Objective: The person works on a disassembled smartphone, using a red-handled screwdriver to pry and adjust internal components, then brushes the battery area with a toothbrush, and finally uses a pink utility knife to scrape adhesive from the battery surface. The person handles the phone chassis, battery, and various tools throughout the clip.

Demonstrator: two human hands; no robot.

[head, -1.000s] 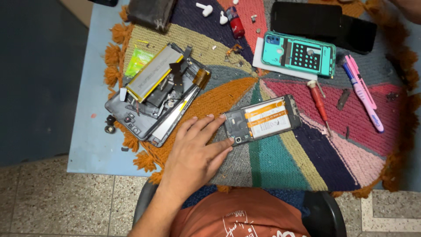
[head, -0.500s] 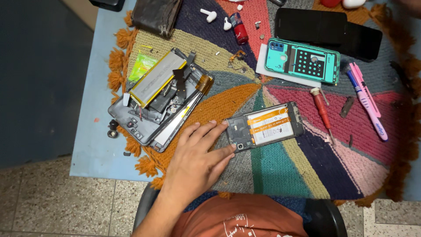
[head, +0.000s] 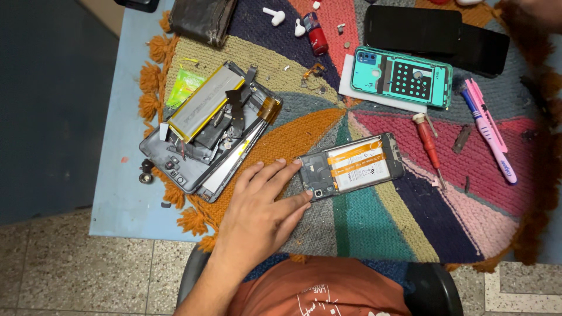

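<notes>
So the opened phone (head: 351, 167), back cover off with the battery showing, lies on the colourful woven mat (head: 374, 228), long axis running left-right with the right end tilted slightly away. The left hand (head: 257, 213) rests flat just left of it, fingers spread and not gripping anything, with the fingertips (head: 308, 192) touching the phone's near-left corner by the camera. Right hand isn't in view, so the left is clearly the closer one. Right of the phone sits a red screwdriver (head: 427, 143); left of it is a gutted tablet (head: 205, 131); behind it, a teal phone frame (head: 402, 78).
</notes>
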